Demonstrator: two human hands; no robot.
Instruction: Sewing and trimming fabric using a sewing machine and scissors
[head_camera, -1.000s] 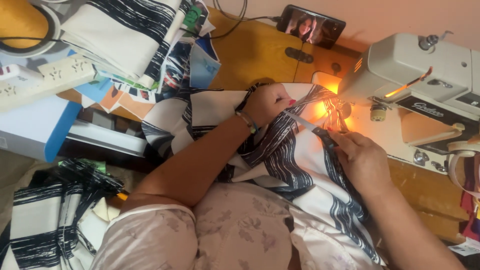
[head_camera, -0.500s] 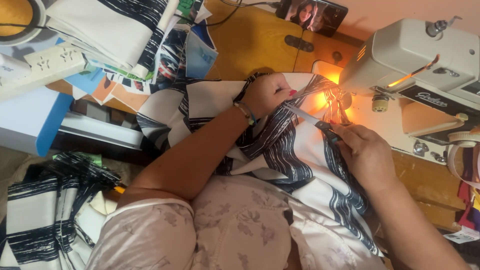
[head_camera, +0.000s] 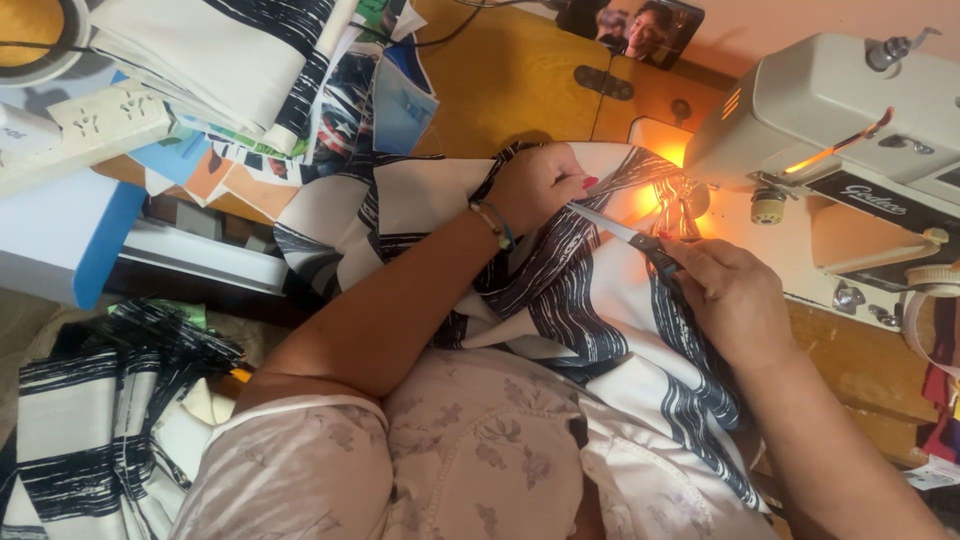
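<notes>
The left hand (head_camera: 537, 185) is clenched on the striped fabric (head_camera: 590, 300), which lies on the worktop (head_camera: 500, 90) beside the sewing machine (head_camera: 850, 130). The right hand (head_camera: 735, 300) grasps scissors (head_camera: 625, 232), their blades against the cloth. Trimming appears underway; the cut needs taut cloth.

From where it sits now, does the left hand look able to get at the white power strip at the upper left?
Probably not without letting go. The left hand presses the striped fabric beside the scissors, and the power strip lies well off, past a pile of folded cloth and papers.
</notes>
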